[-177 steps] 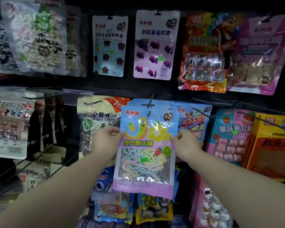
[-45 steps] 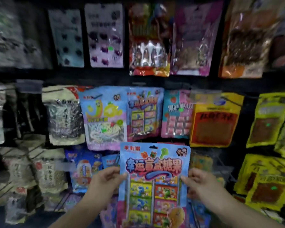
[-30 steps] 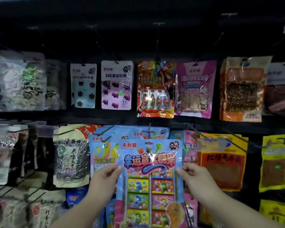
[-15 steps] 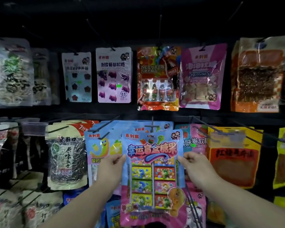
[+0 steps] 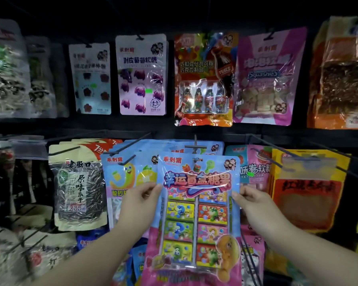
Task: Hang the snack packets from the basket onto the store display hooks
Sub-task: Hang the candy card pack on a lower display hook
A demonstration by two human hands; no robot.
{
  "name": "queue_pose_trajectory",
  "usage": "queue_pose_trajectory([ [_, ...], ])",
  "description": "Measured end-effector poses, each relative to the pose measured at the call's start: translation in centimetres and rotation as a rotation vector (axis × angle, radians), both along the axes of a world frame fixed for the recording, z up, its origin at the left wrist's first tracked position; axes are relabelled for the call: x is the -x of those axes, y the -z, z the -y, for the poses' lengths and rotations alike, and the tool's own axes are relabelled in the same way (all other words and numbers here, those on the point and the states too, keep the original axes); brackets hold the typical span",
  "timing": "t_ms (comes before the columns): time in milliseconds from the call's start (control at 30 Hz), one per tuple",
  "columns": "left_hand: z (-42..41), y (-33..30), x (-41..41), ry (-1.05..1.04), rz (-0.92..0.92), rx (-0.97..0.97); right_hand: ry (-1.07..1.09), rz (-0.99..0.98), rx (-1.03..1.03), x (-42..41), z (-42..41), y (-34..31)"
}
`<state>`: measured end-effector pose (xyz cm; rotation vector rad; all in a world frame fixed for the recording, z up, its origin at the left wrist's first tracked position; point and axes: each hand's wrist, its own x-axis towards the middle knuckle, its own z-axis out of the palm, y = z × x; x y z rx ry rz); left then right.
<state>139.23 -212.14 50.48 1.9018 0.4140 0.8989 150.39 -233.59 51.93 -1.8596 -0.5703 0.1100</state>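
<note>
The candy packet (image 5: 197,205) hangs upright, long axis vertical and print facing out, before a dark store wall of display hooks (image 5: 194,145) crowded with snack bags. The left hand (image 5: 140,200) and right hand (image 5: 254,203) pinch its side edges. Its bottom edge is cut off; the far-left bags are blurred.

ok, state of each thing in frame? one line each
left hand: pinches the blind-box candy packet's left edge
right hand: pinches its right edge
blind-box candy packet: held upright, hang hole at the hook tip
display hook: same packets already hung behind
sunflower seed packet: hanging
cola-bottle candy packet: hanging, upper row
</note>
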Motion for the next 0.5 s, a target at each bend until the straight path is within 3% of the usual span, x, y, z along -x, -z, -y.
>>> queue_pose_trajectory([
  [200, -0.6, 0.0, -1.6, -0.077, -0.066, -0.014, 0.070, 0.017, 0.051, -1.6, -1.0, 0.1],
  [500, -3.1, -0.3, -7.1, -0.213, -0.253, -0.207, 0.259, 0.074, 0.197, -6.7, -4.5, -0.5],
])
